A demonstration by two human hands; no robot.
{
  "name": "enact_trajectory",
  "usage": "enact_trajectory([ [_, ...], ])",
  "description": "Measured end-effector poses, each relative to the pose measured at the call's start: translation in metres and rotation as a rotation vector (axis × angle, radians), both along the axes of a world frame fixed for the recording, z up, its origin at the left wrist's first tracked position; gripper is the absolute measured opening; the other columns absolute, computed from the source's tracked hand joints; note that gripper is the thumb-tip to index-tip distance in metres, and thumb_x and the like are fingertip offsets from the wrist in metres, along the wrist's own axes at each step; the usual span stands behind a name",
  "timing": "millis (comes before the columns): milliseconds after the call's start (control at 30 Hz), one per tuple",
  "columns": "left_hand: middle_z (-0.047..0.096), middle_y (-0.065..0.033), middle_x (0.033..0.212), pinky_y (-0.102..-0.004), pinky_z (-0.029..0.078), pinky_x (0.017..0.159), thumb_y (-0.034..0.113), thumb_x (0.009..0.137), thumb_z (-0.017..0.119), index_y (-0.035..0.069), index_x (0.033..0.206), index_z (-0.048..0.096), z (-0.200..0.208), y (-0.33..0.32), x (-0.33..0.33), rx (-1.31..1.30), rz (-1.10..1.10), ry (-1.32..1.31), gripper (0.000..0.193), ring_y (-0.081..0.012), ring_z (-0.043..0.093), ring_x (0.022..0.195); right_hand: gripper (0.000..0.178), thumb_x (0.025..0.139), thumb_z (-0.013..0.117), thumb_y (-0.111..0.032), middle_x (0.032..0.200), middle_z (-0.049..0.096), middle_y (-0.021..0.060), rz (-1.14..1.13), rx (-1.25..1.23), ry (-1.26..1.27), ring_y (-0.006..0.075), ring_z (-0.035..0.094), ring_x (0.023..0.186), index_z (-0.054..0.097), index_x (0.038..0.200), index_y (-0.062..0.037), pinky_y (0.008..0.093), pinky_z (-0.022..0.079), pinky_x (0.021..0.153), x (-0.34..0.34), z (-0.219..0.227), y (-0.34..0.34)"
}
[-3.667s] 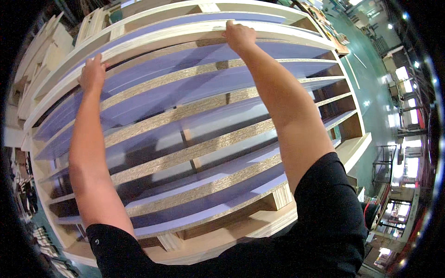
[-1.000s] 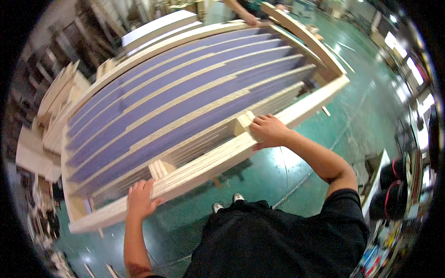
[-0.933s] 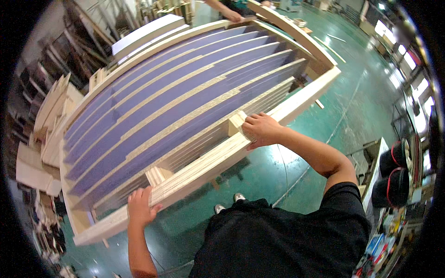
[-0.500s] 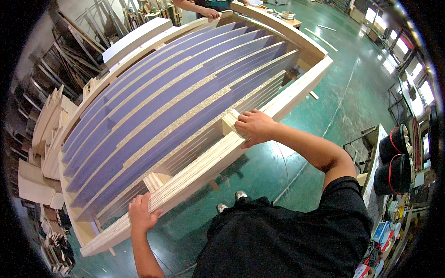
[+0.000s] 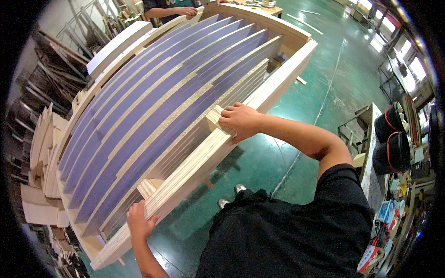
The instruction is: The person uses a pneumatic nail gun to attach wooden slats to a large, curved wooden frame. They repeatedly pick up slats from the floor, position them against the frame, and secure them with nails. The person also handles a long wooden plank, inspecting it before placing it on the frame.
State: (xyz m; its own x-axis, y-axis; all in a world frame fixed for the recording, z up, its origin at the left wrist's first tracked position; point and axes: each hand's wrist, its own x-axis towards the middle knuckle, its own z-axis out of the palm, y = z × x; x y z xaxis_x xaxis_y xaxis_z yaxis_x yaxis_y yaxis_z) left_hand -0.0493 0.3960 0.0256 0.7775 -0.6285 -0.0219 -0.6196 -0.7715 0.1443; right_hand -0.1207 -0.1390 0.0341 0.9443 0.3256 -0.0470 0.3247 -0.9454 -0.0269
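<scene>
A large wooden frame (image 5: 259, 99), pale plywood with long purple slats (image 5: 153, 106) and strips of raw chipboard edge running along its length, lies tilted over the green floor (image 5: 324, 92), reaching from the lower left up to the far top of the view. Its near side rail (image 5: 194, 171) runs diagonally right in front of the person. The right hand (image 5: 238, 121) sits about midway along that rail, its fingers (image 5: 229, 116) curled tight over a small plywood block (image 5: 214, 118) that stands on the rail's inner face, gripping it. The left hand (image 5: 139, 221) is lower along the same rail, near the frame's lower-left end, with its fingers wrapped narrowly around the rail's edge from below, close to a second short block (image 5: 150, 186). At the frame's far end a co-worker's hand (image 5: 187, 11) rests on the far rail. Under the rail, between it and the person's black shirt, the tips of two shoes (image 5: 232, 194) show on the floor. Left of the frame lean stacks of cut wood panels (image 5: 39, 153). To the right of the frame, well apart from it, stands a cluttered desk (image 5: 366, 162) carrying black round containers with red rims (image 5: 394, 136).
</scene>
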Motion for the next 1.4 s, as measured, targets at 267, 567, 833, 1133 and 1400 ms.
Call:
enact_trajectory([
  [267,0.062,-0.0161,0.114,-0.0492,0.042,0.093,0.051,0.079,0.074,0.008,0.124,0.061,0.000,-0.006,-0.002,-0.008,0.090,0.030,0.063,-0.0370,0.057,0.110,0.064,0.089,0.075,-0.040,0.140,0.058,0.0175,-0.483,0.065,-0.329,0.0368,0.050,0.134,0.056,0.143,-0.0116,0.0548,0.037,0.114,0.037,0.009,-0.186],
  [567,0.066,-0.0144,0.086,-0.0437,0.048,0.076,0.070,0.093,0.053,0.005,0.105,0.068,-0.034,-0.014,0.016,-0.208,0.481,-0.030,0.069,-0.0332,0.065,0.082,0.076,0.081,0.076,-0.053,0.159,0.041,0.0136,-1.364,-0.334,-0.723,0.0349,0.040,0.146,0.052,0.145,-0.0217,0.0600,0.028,0.120,0.068,0.068,-0.496],
  [833,0.066,-0.0153,0.083,-0.0429,0.051,0.075,0.062,0.093,0.056,0.002,0.098,0.068,-0.045,-0.009,0.014,-0.213,0.517,-0.095,0.062,-0.0322,0.065,0.078,0.056,0.082,0.079,-0.040,0.113,0.073,0.0173,-0.893,-0.041,-0.605,0.0375,0.068,0.109,0.061,0.128,-0.0140,0.0528,0.051,0.096,0.144,0.098,-0.524],
  [1133,0.070,-0.0135,0.085,-0.0464,0.051,0.079,0.030,0.082,0.072,0.005,0.097,0.070,-0.047,-0.001,0.005,-0.302,0.424,-0.218,0.029,-0.0360,0.066,0.081,0.058,0.080,0.086,-0.032,0.107,0.072,0.0207,-0.474,0.388,-0.908,0.0361,0.072,0.102,0.059,0.124,-0.0048,0.0430,0.057,0.086,0.154,0.136,-0.336],
  [1400,0.073,-0.0111,0.097,-0.0460,0.048,0.091,0.029,0.082,0.079,0.007,0.096,0.071,0.006,-0.025,0.009,-0.408,0.305,-0.275,0.028,-0.0335,0.066,0.096,0.055,0.088,0.083,-0.027,0.132,0.064,0.0151,-0.355,0.331,-0.972,0.0265,0.060,0.121,0.060,0.132,-0.0025,0.0390,0.046,0.104,0.070,0.125,-0.157],
])
